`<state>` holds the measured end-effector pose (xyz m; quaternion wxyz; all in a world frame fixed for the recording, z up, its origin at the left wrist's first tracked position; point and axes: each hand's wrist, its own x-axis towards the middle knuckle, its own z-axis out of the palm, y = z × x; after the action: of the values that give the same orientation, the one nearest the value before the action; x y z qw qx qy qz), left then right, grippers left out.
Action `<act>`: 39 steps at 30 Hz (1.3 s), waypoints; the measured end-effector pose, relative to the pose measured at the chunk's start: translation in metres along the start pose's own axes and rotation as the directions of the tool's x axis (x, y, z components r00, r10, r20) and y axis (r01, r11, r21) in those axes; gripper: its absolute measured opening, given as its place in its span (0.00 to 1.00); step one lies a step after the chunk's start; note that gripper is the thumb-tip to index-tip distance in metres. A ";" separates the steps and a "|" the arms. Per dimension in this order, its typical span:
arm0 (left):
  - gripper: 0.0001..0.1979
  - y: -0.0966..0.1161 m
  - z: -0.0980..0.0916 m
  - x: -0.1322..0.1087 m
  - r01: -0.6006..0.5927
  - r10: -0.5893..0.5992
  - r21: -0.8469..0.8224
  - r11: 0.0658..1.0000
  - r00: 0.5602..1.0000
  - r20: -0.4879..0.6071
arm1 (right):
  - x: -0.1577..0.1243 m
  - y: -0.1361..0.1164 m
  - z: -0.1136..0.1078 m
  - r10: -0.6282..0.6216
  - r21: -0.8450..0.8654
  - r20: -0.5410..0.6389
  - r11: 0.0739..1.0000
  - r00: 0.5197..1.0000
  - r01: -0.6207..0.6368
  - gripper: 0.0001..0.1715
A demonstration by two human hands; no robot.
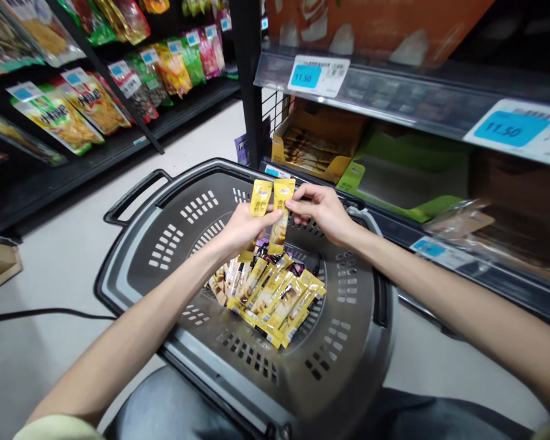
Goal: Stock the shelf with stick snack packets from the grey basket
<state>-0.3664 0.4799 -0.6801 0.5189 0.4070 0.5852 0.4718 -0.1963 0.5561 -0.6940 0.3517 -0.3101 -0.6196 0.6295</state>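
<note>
Over a grey plastic shopping basket (275, 400), both my hands are close together near its far side. My left hand (244, 231) is closed on a slim yellow snack packet (261, 194), its lower part hidden behind the fingers. A second yellow snack packet (278, 237) hangs upright beside it, pinched by the fingers of my right hand (318, 211); my left thumb touches this one too. In the bottom of the basket lies a pile of similar yellow packets (275, 299), with some purple and dark wrappers (297, 263) behind them.
To the right stands a shelf with price labels (318, 76), an open box of yellow packets (318, 150) and a green carton (407, 168). Bagged snacks (62, 116) hang on a dark rack at the left. A black cable (46, 314) reaches the basket's left side.
</note>
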 end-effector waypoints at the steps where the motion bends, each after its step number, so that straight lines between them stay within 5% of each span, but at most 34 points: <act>1: 0.06 0.001 0.000 0.000 -0.005 0.005 0.000 1.000 1.000 -0.004 | 0.000 0.000 0.000 -0.015 -0.002 -0.004 1.000 1.000 0.015 0.20; 11: 0.08 0.003 0.000 -0.001 0.003 -0.009 0.107 0.994 0.998 0.055 | -0.001 -0.001 -0.001 -0.024 0.034 0.063 0.999 0.998 0.022 0.20; 23: 0.10 0.004 0.006 -0.003 -0.007 0.006 0.084 0.996 1.000 0.008 | 0.001 0.003 -0.001 -0.095 0.010 -0.107 0.995 0.990 0.096 0.21; 28: 0.14 0.003 0.006 -0.003 -0.031 0.028 0.077 0.997 0.999 0.041 | 0.000 0.002 0.001 -0.063 0.040 -0.053 0.997 0.997 0.065 0.26; 39: 0.05 -0.004 0.016 -0.007 0.005 -0.009 0.032 0.999 0.994 0.112 | 0.002 0.008 -0.002 -0.207 -0.021 -0.157 0.978 0.966 0.206 0.20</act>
<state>-0.3497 0.4742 -0.6830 0.5459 0.4390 0.5641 0.4370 -0.1961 0.5596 -0.7025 0.4629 -0.2936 -0.6200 0.5614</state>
